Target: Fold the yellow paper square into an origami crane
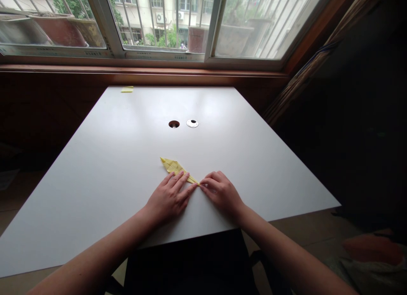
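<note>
Yellow folded paper [172, 165] lies slantwise on the desk [254, 159] in the head view, in front of the person. The left hand [169, 196] lays its fingers, slightly apart, over the near side, seemingly to keep it from sliding, while the right hand [223, 192] has thumb and forefinger pinched on the thin end, likely because so narrow a point needs fingertips

White table [95, 180]: glossy top, reflecting daylight. Beyond its far edge: sliding window [165, 55], metal-framed, daylight entering; brown sill [190, 77] beneath, vertical bars [164, 15] outside. Right of the table: gathered curtain [307, 76], reaching up alongside the window; surroundings there deeply shadowed. Below the table's near edge: tan tiled floor [305, 228].
</note>
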Action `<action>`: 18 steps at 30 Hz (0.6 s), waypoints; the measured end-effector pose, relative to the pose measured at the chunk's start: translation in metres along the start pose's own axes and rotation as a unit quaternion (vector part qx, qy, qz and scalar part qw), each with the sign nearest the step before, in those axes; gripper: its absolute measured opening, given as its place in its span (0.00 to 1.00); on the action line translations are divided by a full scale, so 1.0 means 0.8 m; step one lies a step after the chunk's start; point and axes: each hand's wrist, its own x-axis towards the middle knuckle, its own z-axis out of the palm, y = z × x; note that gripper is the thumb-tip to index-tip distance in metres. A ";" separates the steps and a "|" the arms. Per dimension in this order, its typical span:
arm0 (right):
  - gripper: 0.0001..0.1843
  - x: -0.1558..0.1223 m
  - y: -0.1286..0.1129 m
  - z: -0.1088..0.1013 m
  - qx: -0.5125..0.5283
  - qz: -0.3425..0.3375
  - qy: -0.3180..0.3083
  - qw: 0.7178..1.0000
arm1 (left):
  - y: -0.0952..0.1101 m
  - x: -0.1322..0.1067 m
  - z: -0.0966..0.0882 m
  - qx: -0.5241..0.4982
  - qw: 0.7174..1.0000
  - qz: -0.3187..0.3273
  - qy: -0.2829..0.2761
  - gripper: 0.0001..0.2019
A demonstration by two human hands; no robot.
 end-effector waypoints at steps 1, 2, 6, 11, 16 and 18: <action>0.05 -0.001 0.000 0.000 -0.007 -0.010 -0.001 1.000 | 0.000 0.000 0.000 0.001 1.000 0.000 0.000 0.26; 0.06 -0.002 0.000 0.000 -0.015 -0.020 -0.005 1.000 | 0.000 0.000 0.000 0.002 1.000 0.000 0.000 0.26; 0.09 -0.005 0.002 -0.002 -0.043 -0.052 -0.022 0.997 | 0.001 0.002 -0.002 0.004 1.000 -0.002 -0.001 0.25; 0.10 -0.006 0.004 -0.002 -0.054 -0.061 -0.020 0.996 | 0.002 0.004 -0.004 0.000 1.000 -0.011 -0.007 0.25; 0.10 -0.005 0.005 -0.001 -0.060 -0.065 -0.022 0.996 | 0.002 0.004 -0.004 -0.004 1.000 -0.016 -0.006 0.25; 0.09 -0.004 0.005 -0.002 -0.065 -0.070 -0.024 0.995 | 0.001 0.003 -0.003 -0.004 1.000 -0.017 -0.008 0.25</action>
